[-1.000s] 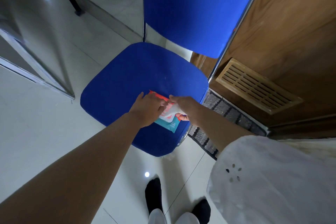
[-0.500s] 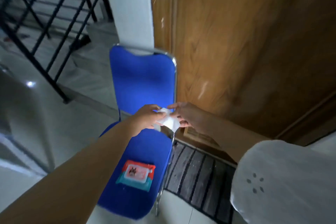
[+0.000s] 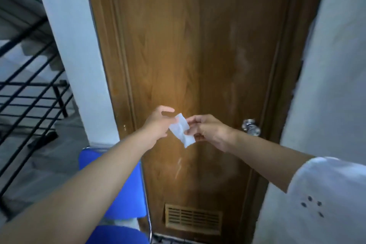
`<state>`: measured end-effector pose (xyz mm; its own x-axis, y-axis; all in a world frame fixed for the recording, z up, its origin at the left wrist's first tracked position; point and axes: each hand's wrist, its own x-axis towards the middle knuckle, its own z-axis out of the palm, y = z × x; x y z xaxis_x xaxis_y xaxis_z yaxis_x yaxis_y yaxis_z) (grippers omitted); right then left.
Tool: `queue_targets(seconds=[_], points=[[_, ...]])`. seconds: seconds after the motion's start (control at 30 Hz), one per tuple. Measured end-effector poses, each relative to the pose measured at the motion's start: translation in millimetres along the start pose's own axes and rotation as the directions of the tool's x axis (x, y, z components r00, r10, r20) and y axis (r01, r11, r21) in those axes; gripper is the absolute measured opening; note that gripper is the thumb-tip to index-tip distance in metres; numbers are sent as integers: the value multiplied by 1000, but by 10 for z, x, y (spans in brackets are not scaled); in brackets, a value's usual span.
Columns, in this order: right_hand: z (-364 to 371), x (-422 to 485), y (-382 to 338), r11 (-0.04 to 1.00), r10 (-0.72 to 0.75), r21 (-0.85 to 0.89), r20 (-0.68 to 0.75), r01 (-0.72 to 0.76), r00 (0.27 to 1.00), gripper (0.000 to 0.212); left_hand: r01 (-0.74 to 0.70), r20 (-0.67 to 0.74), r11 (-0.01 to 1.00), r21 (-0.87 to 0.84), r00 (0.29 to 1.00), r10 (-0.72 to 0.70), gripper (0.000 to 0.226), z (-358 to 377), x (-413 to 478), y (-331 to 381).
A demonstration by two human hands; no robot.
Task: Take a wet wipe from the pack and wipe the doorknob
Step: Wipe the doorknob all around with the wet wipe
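The view has risen from the chair to the door; both hands [image 3: 179,128] now pinch the wipe [image 3: 181,132], left of the doorknob [image 3: 251,127], ready for wiping.

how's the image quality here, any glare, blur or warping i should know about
Head view: soft all over, likely motion blur; a warm bright patch on the wooden door just behind the wet wipe; the doorknob shows small highlights but little detail; wide-angle bending curves the door frame and white wall; both hands' edges are smeared.
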<state>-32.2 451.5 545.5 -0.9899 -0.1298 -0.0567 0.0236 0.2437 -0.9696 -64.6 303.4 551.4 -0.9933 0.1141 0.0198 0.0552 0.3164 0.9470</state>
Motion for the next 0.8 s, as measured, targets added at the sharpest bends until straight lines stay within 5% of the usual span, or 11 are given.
queue_targets(seconds=[0.13, 0.37, 0.63, 0.8], points=[[-265, -299, -241, 998, -64, 0, -81, 64, 995, 28, 19, -33, 1000, 9, 999, -19, 32, 228, -139, 346], [-489, -554, -394, 991, -130, -41, -253, 124, 959, 22, -10, 314, 968, -249, 945, 90, 30, 434, -268, 685], [-411, -497, -388, 986, -145, 31, -324, 163, 935, 12, -58, 263, 905, -422, 947, 184, 33, 277, -158, 567], [-295, -385, -371, 993, -76, 30, -553, 111, 830, 23, 31, 316, 892, -451, 940, 127, 38, 52, 61, 454]])
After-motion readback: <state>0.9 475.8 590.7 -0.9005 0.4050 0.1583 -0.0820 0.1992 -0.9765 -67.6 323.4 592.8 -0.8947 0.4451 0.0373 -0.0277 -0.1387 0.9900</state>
